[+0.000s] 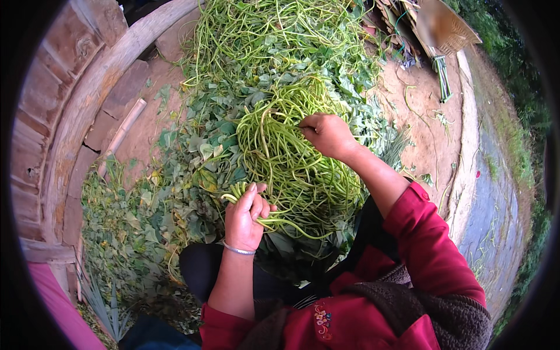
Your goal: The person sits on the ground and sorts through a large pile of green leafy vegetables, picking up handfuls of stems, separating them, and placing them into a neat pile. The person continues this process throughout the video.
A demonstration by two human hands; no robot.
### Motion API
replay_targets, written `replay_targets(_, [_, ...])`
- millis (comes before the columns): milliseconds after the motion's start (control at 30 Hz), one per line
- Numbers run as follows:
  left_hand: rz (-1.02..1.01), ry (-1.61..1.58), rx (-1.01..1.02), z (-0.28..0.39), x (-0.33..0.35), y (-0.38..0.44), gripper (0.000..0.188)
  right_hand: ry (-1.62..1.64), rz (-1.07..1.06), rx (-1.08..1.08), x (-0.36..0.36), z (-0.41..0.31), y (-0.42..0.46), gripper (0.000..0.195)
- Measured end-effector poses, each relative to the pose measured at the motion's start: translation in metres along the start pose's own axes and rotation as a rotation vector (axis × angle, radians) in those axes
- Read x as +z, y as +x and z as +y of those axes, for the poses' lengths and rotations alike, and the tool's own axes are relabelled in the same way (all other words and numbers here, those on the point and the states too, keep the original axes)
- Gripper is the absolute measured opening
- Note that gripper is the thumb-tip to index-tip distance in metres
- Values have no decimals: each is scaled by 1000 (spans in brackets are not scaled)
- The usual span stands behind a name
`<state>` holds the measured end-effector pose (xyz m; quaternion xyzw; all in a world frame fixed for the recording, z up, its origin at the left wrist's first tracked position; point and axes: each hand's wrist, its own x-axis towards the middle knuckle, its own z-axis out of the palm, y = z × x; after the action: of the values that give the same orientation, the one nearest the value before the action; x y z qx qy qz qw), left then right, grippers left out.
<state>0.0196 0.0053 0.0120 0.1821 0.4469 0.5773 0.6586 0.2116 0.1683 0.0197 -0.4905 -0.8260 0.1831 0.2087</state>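
Observation:
A bunch of green stalks (237,190) is gripped in my left hand (246,214), just above my knee; their cut ends stick out past the thumb, and longer ends trail to the right. My right hand (329,134) is at the upper right of a tangled heap of bare green stems (302,175). Its thumb and forefinger are pinched together over the stems. Whether a stem is held between them is hidden by the fingers. Loose green leaves (210,127) lie all around the heap.
Beyond the heap lies a larger pile of leafy vines (284,30). A wooden pole (122,131) rests on the earth floor at left, beside a plank wall (33,157). A woven basket (455,35) and a tied green bundle (442,78) are at upper right. Stripped leaves (131,223) cover the ground at left.

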Motion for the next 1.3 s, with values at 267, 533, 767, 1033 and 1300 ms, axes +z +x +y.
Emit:
replay_targets(267, [9, 26, -2, 1, 2, -1, 31, 345, -70, 68, -28, -11, -6, 22])
replay_targets(533, [-6, 21, -5, -1, 2, 0, 29, 646, -141, 128, -48, -14, -10, 20])
replay_targets(767, [-1, 10, -5, 0, 2, 1, 31, 940, -165, 150, -72, -18, -18, 15])
replay_targets(1033, [0, -238, -70, 10, -4, 4, 32, 956, -626, -94, -63, -33, -36, 16])
replay_targets(1300, [-204, -271, -128, 17, -13, 3, 40, 664, -797, -464, -41, -37, -40, 17])
